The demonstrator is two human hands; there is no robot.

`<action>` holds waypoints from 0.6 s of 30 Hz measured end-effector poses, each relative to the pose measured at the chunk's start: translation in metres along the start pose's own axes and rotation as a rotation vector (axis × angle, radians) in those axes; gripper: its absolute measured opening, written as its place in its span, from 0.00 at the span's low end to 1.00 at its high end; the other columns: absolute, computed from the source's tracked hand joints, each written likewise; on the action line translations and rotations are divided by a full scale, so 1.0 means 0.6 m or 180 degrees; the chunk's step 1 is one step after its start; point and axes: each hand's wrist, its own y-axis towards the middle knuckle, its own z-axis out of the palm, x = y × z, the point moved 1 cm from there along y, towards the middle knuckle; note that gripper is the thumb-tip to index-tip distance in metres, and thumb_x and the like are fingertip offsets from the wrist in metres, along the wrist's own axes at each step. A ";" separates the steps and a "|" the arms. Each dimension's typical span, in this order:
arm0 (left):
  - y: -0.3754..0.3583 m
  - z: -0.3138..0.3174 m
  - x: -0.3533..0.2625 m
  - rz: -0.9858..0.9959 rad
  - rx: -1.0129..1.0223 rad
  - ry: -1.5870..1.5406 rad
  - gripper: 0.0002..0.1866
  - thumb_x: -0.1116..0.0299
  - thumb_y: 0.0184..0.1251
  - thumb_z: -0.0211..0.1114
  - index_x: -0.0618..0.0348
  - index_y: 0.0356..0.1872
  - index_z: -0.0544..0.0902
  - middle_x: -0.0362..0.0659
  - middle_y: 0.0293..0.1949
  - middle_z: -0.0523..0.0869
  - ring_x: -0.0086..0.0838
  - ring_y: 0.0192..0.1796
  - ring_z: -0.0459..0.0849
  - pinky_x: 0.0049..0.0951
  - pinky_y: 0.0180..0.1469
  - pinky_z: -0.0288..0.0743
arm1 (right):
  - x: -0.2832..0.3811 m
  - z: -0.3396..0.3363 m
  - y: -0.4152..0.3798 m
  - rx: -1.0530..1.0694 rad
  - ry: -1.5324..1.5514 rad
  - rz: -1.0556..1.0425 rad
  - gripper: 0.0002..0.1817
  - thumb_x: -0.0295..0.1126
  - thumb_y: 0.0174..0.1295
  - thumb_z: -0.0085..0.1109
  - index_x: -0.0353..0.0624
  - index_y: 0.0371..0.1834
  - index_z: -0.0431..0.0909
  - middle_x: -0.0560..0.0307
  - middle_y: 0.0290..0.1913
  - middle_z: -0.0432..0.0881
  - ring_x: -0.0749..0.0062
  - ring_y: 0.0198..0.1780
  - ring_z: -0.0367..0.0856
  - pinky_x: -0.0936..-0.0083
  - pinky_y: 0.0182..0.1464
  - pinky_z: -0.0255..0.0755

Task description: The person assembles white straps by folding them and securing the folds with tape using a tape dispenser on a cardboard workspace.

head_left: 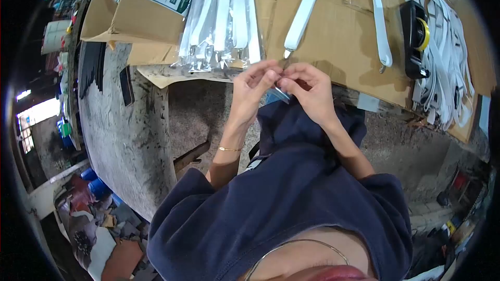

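Head cam: both hands meet at the table's near edge, left hand (253, 86) & right hand (307, 87) fingertips pinched together on a small blue-grey piece (282, 94), w/ the nearest white strap (303, 13) running lengthwise away just beyond them.

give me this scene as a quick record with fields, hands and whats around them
left hand: left hand, fingers pinching a small bluish item
right hand: right hand, fingers on the same item
item identity: too small to tell
work surface: cardboard sheet
nearest strap: white strap, metal tip just above the hands
left of hands: bagged white straps, cardboard box
right of hands: tape dispenser, loose straps pile
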 end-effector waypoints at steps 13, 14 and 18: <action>0.007 -0.030 0.007 0.0165 -0.0234 0.0571 0.06 0.75 0.65 0.64 0.67 0.39 0.86 0.40 0.32 0.86 0.18 0.29 0.78 0.17 0.31 0.69 | 0.012 -0.033 0.088 -0.0768 -0.3328 -0.0138 0.21 0.44 0.59 0.64 0.34 0.42 0.79 0.40 0.39 0.83 0.44 0.41 0.82 0.55 0.44 0.74; 0.010 -0.032 0.006 0.0185 -0.0232 0.0565 0.06 0.75 0.65 0.64 0.67 0.39 0.86 0.40 0.32 0.86 0.18 0.29 0.78 0.17 0.31 0.69 | 0.014 -0.025 0.094 -0.0792 -0.3574 -0.0054 0.20 0.44 0.59 0.64 0.34 0.41 0.79 0.41 0.39 0.82 0.44 0.41 0.82 0.54 0.43 0.73; 0.014 -0.045 0.012 0.0004 -0.0150 0.0609 0.08 0.73 0.69 0.61 0.68 0.40 0.85 0.40 0.33 0.86 0.17 0.29 0.78 0.17 0.29 0.68 | 0.005 -0.018 0.107 -0.0758 -0.3682 -0.0083 0.17 0.41 0.59 0.63 0.35 0.36 0.78 0.42 0.38 0.81 0.44 0.39 0.81 0.54 0.42 0.72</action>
